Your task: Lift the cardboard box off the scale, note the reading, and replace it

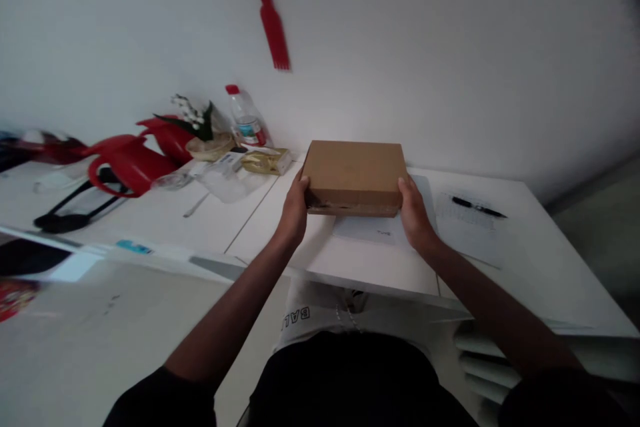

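A brown cardboard box (355, 170) is held between my two hands over the white table. My left hand (296, 208) grips its left side, thumb at the near left edge. On the opposite side my right hand (414, 212) presses in the same way, its thumb by the near right corner. Clear tape seems to run along the lower front edge. The fingers of both hands are mostly hidden behind the sides. Beneath the box lies a pale sheet or folder (367, 230) with small dark writing, partly covered.
At right, a black pen (479, 207) lies on a printed paper (470, 230). Red jugs (133, 163), a flower basket (213, 147), a red-capped bottle (247, 121) and a gold packet (263, 161) stand at left. A red fly swatter (270, 13) hangs on the wall.
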Demonstrator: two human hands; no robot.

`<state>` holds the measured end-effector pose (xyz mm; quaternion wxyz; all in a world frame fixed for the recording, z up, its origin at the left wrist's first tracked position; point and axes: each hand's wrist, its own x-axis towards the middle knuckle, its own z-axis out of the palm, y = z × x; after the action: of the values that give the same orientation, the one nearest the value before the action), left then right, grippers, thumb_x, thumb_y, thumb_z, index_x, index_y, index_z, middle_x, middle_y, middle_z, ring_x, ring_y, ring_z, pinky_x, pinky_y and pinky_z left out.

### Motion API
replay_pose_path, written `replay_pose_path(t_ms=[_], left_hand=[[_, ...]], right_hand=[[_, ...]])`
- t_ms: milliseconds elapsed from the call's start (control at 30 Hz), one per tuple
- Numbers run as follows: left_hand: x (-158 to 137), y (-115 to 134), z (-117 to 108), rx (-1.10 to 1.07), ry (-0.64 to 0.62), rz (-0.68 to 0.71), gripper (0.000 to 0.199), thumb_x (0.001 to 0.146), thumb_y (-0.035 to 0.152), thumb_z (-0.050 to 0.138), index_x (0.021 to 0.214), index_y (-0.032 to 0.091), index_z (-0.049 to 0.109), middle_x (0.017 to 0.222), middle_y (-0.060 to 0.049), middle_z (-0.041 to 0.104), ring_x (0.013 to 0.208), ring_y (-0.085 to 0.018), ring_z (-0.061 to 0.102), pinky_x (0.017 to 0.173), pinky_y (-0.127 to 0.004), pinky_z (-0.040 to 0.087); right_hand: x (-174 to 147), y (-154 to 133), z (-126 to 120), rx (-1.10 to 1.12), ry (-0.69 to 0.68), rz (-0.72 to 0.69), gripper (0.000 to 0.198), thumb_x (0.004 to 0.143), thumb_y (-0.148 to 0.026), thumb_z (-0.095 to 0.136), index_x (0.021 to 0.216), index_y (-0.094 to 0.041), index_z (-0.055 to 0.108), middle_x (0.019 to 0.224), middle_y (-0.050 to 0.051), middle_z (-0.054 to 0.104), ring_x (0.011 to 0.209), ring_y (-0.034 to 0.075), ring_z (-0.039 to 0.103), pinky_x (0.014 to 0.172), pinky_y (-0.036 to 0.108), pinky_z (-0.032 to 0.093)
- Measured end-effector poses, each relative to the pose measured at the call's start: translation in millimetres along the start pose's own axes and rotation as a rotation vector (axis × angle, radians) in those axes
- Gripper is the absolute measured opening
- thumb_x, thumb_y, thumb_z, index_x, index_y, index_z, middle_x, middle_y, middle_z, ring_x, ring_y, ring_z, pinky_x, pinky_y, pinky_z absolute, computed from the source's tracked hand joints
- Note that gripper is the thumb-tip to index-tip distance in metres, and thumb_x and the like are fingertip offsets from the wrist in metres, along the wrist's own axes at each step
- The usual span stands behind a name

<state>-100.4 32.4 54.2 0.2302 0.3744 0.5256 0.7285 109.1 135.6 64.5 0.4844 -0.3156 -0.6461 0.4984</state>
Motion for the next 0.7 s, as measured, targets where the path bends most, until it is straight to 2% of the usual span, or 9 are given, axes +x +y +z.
replay_pose_path(t_ms=[167, 367, 567, 700], left_hand=[[1.8, -8.7, 28.7, -0.017, -0.108, -0.027, 0.048, 0.094, 0.047, 0.047, 0.133, 0.023, 0.061, 0.139, -0.005, 0.060, 0.138, -0.029, 0.047, 0.116, -0.042, 0.040], [-2.0, -15.4, 53.2, -0.007, -0.197, -0.047, 0.046, 0.095, 0.048, 0.045, 0.132, 0.025, 0.062, 0.139, -0.005, 0.060, 0.136, -0.030, 0.048, 0.113, -0.042, 0.043], [-9.6, -22.8, 63.9, -0.016, -0.222, -0.091, 0.049, 0.095, 0.048, 0.046, 0.137, 0.026, 0.058, 0.141, -0.006, 0.058, 0.136, -0.030, 0.048, 0.115, -0.043, 0.041], [-14.8, -23.3, 64.8, -0.026, -0.227, -0.114, 0.051, 0.095, 0.050, 0.046, 0.139, 0.026, 0.056, 0.140, -0.006, 0.058, 0.134, -0.030, 0.050, 0.110, -0.042, 0.046]], right_hand=[[-8.0, -0.1, -29.8, -0.021, 0.072, -0.032, 0.053, 0.095, -0.060, 0.044, 0.131, -0.023, 0.058, 0.140, 0.010, 0.058, 0.132, 0.030, 0.052, 0.117, 0.051, 0.037], [-17.2, 9.3, -57.8, -0.051, 0.154, -0.011, 0.051, 0.096, -0.060, 0.046, 0.129, -0.024, 0.060, 0.142, 0.008, 0.057, 0.135, 0.028, 0.049, 0.121, 0.051, 0.032], [-19.1, 15.6, -72.9, -0.089, 0.191, 0.011, 0.052, 0.092, -0.060, 0.047, 0.125, -0.023, 0.064, 0.140, 0.008, 0.059, 0.135, 0.029, 0.049, 0.122, 0.052, 0.031], [-18.5, 18.2, -75.8, -0.103, 0.184, 0.021, 0.050, 0.090, -0.059, 0.048, 0.121, -0.024, 0.065, 0.136, 0.007, 0.061, 0.132, 0.030, 0.052, 0.120, 0.054, 0.032]])
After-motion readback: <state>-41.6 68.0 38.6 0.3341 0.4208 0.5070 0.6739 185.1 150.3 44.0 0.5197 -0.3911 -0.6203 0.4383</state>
